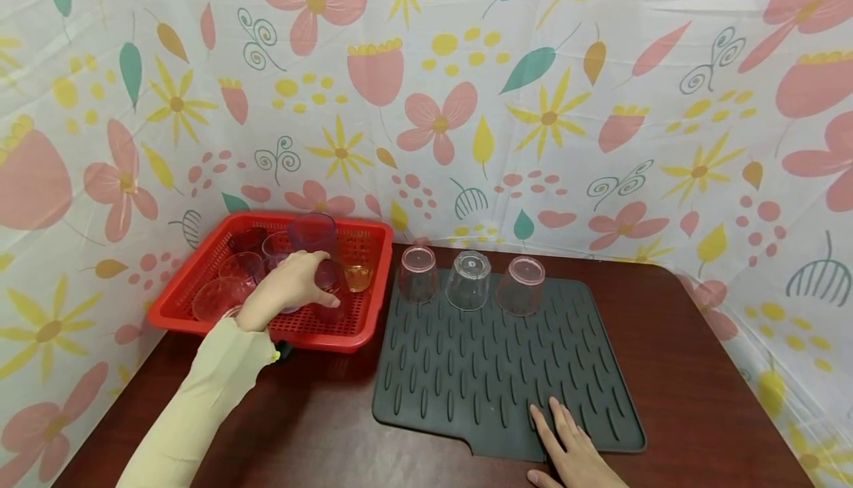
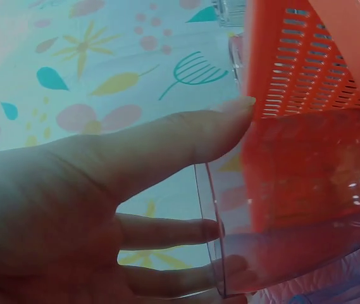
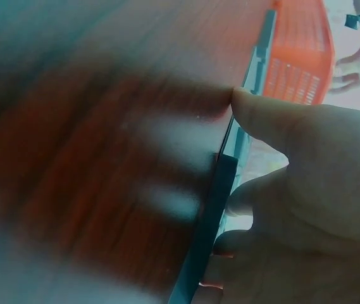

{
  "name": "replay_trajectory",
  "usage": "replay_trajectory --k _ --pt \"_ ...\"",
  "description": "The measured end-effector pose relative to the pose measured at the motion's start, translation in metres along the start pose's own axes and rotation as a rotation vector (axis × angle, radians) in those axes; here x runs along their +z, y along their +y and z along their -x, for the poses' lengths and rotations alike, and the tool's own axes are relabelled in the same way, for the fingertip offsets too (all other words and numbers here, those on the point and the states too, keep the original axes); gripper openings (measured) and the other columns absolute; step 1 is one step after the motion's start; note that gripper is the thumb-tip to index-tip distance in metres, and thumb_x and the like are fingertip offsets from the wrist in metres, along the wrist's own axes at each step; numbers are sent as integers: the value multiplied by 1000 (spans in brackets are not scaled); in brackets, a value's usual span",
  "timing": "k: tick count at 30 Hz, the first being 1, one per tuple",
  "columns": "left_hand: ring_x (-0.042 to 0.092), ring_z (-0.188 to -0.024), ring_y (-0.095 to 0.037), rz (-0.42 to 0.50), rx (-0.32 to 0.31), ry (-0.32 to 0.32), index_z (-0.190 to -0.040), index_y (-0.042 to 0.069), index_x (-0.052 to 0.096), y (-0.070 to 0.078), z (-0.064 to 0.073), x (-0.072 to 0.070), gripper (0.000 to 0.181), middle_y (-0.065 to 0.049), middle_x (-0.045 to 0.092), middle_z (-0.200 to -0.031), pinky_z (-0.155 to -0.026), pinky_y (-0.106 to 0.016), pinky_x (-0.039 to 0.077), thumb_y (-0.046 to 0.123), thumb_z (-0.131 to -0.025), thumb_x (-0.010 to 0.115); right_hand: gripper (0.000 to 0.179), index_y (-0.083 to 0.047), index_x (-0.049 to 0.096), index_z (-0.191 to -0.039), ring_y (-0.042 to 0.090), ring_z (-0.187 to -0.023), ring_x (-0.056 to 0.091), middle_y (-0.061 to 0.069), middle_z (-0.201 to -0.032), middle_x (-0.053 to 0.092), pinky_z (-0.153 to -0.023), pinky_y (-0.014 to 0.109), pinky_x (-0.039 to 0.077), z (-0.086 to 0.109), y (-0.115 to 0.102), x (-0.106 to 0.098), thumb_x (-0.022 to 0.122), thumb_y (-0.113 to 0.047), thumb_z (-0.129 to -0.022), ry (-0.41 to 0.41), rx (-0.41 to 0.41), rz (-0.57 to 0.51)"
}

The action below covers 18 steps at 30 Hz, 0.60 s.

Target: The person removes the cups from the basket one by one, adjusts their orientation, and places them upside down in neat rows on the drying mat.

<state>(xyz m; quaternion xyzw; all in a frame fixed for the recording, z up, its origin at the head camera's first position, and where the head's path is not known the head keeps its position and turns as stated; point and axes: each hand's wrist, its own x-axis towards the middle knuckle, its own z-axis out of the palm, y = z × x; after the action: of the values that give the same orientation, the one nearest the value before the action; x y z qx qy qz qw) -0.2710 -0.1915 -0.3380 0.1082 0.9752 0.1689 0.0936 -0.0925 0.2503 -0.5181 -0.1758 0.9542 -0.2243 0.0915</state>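
My left hand (image 1: 289, 284) reaches into a red plastic basket (image 1: 333, 341) and grips a clear drinking glass (image 1: 329, 309) near its rim. In the left wrist view, the thumb lies to one side of the glass (image 2: 306, 190) and fingertips show at its rim. Around it sit several other glasses, including a bluish tall glass (image 1: 313, 232), an amber glass (image 1: 358, 278) and a wide clear one (image 1: 216, 297). My right hand (image 1: 576, 455) rests with extended fingers on the front edge of a dark grey drying mat (image 1: 493, 369).
Along the mat's back edge, three upside-down glasses stand in a row: left (image 1: 418, 277), middle (image 1: 469, 281) and right (image 1: 521, 286). Basket and mat lie side by side on a brown wooden table (image 1: 320, 414). A flower-patterned cloth (image 1: 426, 103) hangs behind the table and along its sides.
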Motion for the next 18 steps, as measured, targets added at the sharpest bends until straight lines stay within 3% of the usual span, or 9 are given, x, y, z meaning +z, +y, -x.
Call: replay_trajectory --k 7,18 --pt "44 -127 -46 48 1 57 -141 -3 41 -2 10 -1 85 -29 49 -138 -101 -63 40 32 -75 81 77 -4 24 -150 64 -129 29 42 -147 21 -88 75 36 0 -1 -1 57 -46 -93 4 1 14" --pt "51 -118 -43 92 33 123 -138 -4 45 -1 19 -1 82 -28 55 -131 -95 -61 46 32 -74 81 77 -4 24 -150 64 -130 28 42 -148 20 -87 75 36 -1 -2 -1 57 -45 -94 -8 2 9"
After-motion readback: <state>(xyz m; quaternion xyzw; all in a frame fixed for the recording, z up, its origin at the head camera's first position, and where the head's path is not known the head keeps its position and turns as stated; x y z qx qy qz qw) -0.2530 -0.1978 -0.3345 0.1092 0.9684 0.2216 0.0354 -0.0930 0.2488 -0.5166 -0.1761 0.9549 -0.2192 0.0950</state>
